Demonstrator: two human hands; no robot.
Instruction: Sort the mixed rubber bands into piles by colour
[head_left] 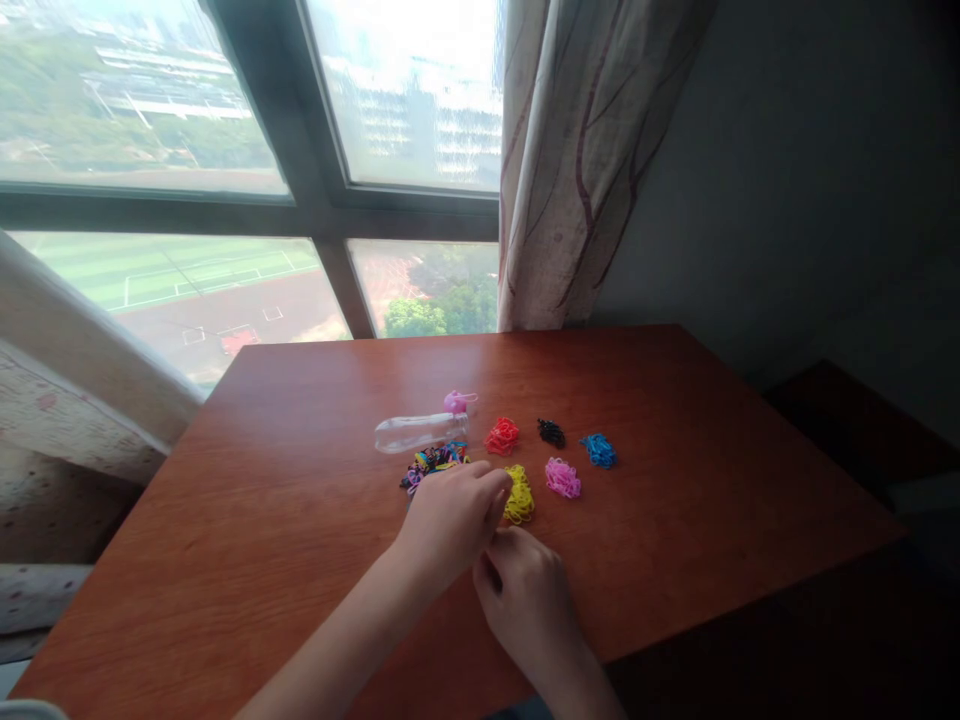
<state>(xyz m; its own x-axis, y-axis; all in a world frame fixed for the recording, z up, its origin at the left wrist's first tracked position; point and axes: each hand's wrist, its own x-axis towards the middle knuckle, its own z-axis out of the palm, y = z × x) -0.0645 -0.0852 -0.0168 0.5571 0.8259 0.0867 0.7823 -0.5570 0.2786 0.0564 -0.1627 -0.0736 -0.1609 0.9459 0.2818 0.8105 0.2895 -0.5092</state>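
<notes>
My left hand (456,508) is closed, with its curled fingers beside a yellow pile of small rubber bands (519,496). Just below it, my right hand (525,580) is closed too, its fingertips close to the left ones. Whatever either hand pinches is hidden. Partly behind my left hand lies a mixed heap of coloured rubber bands (435,460). Separate piles lie to the right: red bands (502,436), black bands (551,432), pink bands (562,478) and blue bands (599,450).
A clear plastic bottle (416,433) lies on its side behind the mixed heap, with a pink cap (455,402) near its end. The wooden table (300,560) reaches back to a window (420,120). Curtains (577,150) hang at both sides.
</notes>
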